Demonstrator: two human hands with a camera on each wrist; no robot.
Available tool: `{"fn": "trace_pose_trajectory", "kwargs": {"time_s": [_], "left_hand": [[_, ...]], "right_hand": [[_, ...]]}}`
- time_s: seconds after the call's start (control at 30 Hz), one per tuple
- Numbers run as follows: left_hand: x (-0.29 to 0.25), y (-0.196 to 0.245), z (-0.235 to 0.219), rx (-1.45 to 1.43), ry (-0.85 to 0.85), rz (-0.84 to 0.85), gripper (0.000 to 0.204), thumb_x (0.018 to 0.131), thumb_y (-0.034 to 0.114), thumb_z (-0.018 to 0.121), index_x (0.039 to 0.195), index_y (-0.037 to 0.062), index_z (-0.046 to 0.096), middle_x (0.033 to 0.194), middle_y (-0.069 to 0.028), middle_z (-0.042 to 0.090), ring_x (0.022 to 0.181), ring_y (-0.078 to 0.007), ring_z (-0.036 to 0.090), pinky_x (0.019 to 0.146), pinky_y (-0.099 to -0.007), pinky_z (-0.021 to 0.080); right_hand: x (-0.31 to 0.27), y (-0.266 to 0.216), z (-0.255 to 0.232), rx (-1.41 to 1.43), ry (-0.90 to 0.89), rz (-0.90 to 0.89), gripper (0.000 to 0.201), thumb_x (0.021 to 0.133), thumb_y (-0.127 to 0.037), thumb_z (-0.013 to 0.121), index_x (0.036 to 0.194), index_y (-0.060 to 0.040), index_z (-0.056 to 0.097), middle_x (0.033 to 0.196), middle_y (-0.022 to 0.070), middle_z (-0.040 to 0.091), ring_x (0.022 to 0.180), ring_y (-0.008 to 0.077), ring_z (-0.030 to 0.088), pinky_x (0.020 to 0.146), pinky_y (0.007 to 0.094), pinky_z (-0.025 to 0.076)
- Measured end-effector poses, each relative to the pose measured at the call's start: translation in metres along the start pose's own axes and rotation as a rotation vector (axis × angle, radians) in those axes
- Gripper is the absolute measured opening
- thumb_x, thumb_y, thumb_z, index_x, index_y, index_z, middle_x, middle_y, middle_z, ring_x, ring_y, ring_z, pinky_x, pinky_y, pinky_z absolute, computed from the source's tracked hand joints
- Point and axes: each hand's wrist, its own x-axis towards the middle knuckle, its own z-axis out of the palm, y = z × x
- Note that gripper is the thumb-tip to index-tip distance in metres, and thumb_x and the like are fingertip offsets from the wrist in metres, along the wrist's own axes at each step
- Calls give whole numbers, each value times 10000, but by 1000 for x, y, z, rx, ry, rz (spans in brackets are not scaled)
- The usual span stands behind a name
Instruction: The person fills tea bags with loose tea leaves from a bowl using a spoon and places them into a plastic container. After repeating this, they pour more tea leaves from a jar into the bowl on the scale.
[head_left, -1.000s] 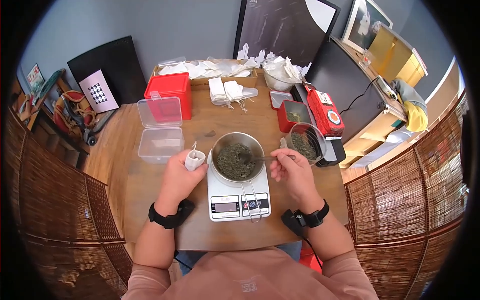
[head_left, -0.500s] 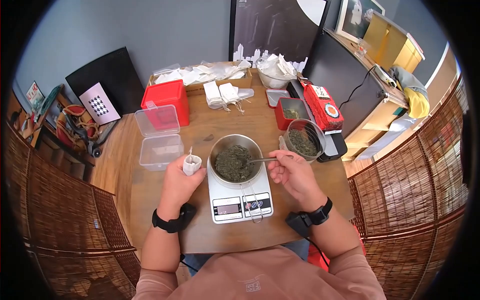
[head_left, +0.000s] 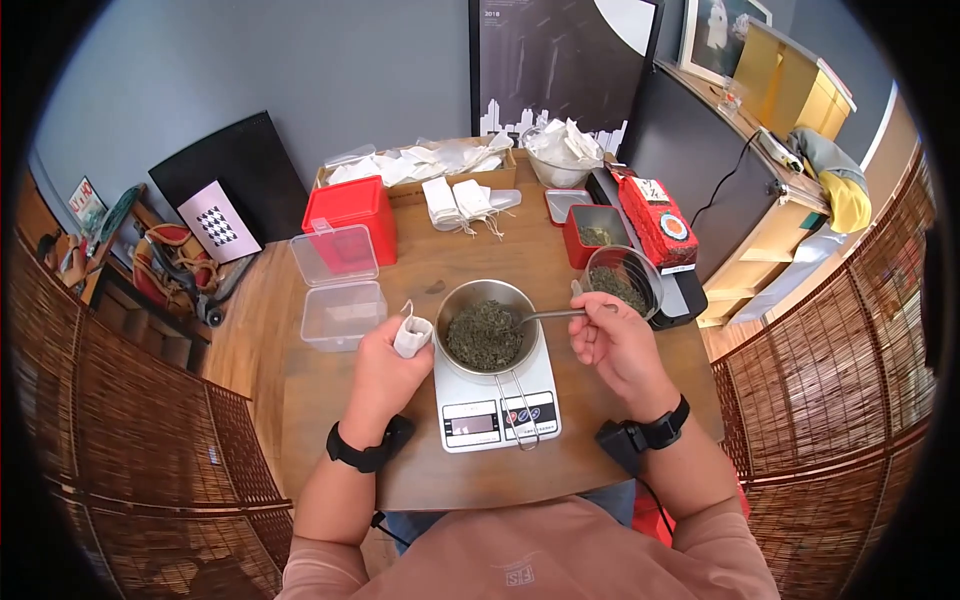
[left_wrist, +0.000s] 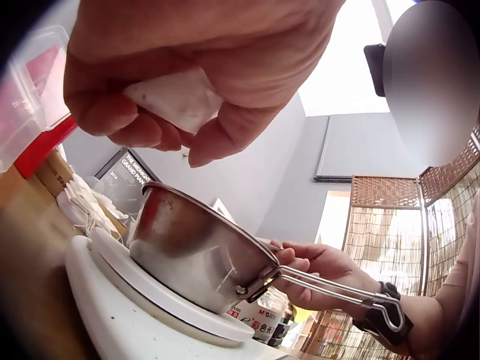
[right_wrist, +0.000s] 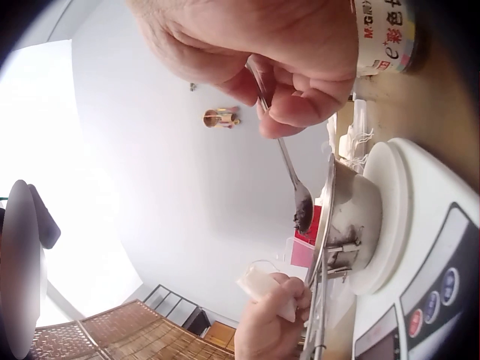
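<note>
My left hand (head_left: 388,375) grips a small white drawstring tea bag (head_left: 413,338), its mouth facing up, left of the steel pan. With my right hand (head_left: 625,345) I pinch a metal spoon (head_left: 558,314) by its handle. In the right wrist view, the spoon's bowl (right_wrist: 303,213) carries dark tea leaves just above the pan's rim. Loose dried tea leaves (head_left: 485,336) fill part of the steel pan (left_wrist: 199,251), which has a folding wire handle (left_wrist: 341,289). The pan sits on a white kitchen scale (head_left: 500,425).
An open clear plastic box (head_left: 343,318) and a red canister (head_left: 350,222) stand at left. Behind lie white tea bags (head_left: 458,202) and a carton of bags (head_left: 410,170). At right are a clear tub of leaves (head_left: 622,280), a red tin (head_left: 594,238) and a red packet (head_left: 657,222).
The spoon has come up out of the leaves and moved right, toward the pan's near-right rim, with my right hand. My left hand still holds the tea bag beside the pan.
</note>
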Motion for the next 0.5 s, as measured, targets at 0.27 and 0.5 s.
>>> {"fn": "trace_pose_trajectory", "kwargs": {"time_s": [0.27,0.5], "left_hand": [[2,15,0,90,30,53,82,735,32,617,812,7,604,686,-113,611,642,-174,589,614,-313,466],[8,15,10,47,14,27,115,716,44,628,820,1,603,721,-151,625,666,-252,615,617,-347,470]], "right_hand": [[3,-3,1,-17,-8,-4,184,954,-164,472,1023,-24,569,767,52,611,607,105,568,500,212,436],[3,-16,4,57,-52,-46,200,949,-185,484,1022,-19,568,754,52,607,596,118,566,495,224,436]]}}
